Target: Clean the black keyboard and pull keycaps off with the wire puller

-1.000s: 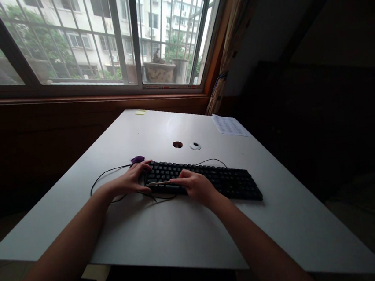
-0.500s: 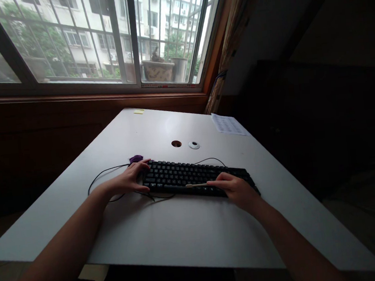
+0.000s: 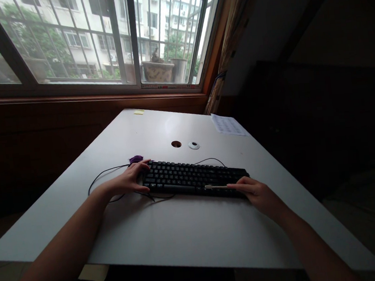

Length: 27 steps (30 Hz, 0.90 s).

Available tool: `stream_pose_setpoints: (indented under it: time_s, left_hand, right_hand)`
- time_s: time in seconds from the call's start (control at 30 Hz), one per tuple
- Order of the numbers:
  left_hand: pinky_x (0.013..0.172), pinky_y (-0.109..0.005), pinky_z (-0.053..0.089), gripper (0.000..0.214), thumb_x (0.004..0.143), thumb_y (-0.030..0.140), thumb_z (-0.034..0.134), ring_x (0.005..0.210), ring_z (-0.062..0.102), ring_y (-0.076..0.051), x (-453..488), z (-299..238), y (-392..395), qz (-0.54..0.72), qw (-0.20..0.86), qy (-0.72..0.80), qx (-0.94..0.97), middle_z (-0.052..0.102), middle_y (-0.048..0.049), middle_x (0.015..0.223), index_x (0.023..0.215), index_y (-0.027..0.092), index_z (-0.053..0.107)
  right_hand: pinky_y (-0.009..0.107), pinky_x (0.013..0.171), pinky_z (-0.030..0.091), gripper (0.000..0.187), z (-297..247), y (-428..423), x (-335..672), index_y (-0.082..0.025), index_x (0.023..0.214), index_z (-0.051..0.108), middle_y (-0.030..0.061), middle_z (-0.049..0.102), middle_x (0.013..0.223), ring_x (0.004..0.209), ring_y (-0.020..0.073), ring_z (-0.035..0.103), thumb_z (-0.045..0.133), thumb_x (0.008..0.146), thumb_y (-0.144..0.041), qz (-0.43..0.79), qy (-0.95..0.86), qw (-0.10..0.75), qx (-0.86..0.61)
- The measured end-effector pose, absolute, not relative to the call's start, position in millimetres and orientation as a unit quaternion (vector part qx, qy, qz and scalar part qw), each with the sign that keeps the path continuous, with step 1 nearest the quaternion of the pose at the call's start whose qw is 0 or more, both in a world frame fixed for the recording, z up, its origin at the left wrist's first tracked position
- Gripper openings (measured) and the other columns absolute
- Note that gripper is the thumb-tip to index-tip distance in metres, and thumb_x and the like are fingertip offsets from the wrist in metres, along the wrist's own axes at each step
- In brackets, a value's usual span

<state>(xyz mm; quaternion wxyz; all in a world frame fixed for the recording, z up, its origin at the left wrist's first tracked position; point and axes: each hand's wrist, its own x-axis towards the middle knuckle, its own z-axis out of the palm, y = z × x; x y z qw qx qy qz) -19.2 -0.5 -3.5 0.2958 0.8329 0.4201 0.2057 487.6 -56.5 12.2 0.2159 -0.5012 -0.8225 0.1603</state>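
Note:
A black keyboard (image 3: 184, 176) lies at a slant across the white table (image 3: 169, 230). My left hand (image 3: 133, 177) grips its left end, thumb on the near edge and fingers over the far corner. In my right hand (image 3: 255, 191) is a thin pale stick that looks like a toothbrush (image 3: 216, 186), pinched at its right end. Its head points left and rests over the keys of the bottom row, right of the space bar. My right fingers cover part of the keyboard's lower right keys.
A purple cloth (image 3: 136, 159) sits just beyond my left hand, with a black cable (image 3: 100, 172) looping beside it. Farther back are a round hole (image 3: 176, 144), its white cover ring (image 3: 193, 145), a yellow note (image 3: 139, 112) and a printed sheet (image 3: 228, 125).
My right hand has slid to the right along the keyboard's near edge, carrying the toothbrush with it. My left hand and the keyboard stay in place.

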Motion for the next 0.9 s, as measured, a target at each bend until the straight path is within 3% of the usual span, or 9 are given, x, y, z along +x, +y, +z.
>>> stream_pose_setpoints:
  time_s: [0.3,0.5,0.7,0.9]
  left_hand:
    - [0.121,-0.052,0.025,0.065,0.074,0.046,0.081,0.148,0.026,-0.033,-19.4,-4.3,0.0,0.212,0.300,0.413,0.833,0.026,-0.0113,0.161,0.127,0.026,0.048]
    - [0.121,-0.052,0.026,0.066,0.073,0.046,0.081,0.148,0.026,-0.033,-19.4,-4.1,-0.3,0.209,0.295,0.417,0.834,0.027,-0.0111,0.161,0.126,0.026,0.048]
    - [0.121,-0.052,0.025,0.065,0.074,0.045,0.081,0.148,0.027,-0.033,-19.7,-4.8,0.1,0.216,0.300,0.414,0.832,0.027,-0.0112,0.161,0.127,0.026,0.048]
    - [0.121,-0.053,0.024,0.066,0.073,0.047,0.081,0.148,0.026,-0.034,-19.9,-5.2,0.7,0.217,0.302,0.409,0.833,0.027,-0.0112,0.161,0.127,0.026,0.049]
  right_hand:
    - [0.031,0.081,0.050,0.034,9.7,-65.0,550.7,-0.031,0.112,0.077,0.0052,0.069,0.095,0.088,0.0203,0.066,0.052,0.092,-0.042,0.170,-0.775,0.211,-0.571]
    - [0.034,0.089,0.049,0.042,7.0,-73.4,581.8,-0.032,0.114,0.077,0.0056,0.069,0.100,0.097,0.0236,0.066,0.052,0.091,-0.058,0.177,-0.746,0.225,-0.602]
    - [0.035,0.086,0.049,0.051,9.6,-81.0,602.7,-0.031,0.112,0.077,0.0066,0.070,0.100,0.097,0.0248,0.065,0.054,0.085,-0.068,0.170,-0.719,0.222,-0.637]
    - [0.040,0.086,0.049,0.055,3.2,-86.7,619.4,-0.028,0.102,0.080,0.0073,0.070,0.095,0.094,0.0270,0.066,0.058,0.079,-0.073,0.164,-0.669,0.284,-0.667]
